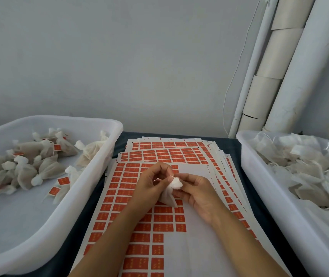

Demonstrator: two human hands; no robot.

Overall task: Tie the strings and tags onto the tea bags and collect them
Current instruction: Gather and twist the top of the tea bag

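Dark blue cloth covers the counter (pixel 230 143), which stands against a pale grey wall with several white and beige cardboard tubes (pixel 275 62) leaning in the right corner. Two large white plastic tubs sit on it: the left tub (pixel 39 216) holds a heap of tied, filled tea bags (pixel 29 166) with small orange tags at its far end, and the right tub (pixel 279 206) is piled with flat, empty white mesh bags (pixel 309 172) and loose strings. Between the tubs lies a fanned stack of white sheets printed with rows of orange rectangular tags (pixel 159 222); part of the top sheet is bare white. Above that stack, both bare hands meet over one small white mesh tea bag (pixel 169 193). The left hand (pixel 149 184) has its grip curled, fingertips pinching at the bag's gathered neck, while the right hand (pixel 197 191) grasps the bunched top of the same bag between thumb and fingers. The bag's body hangs down between the two palms.
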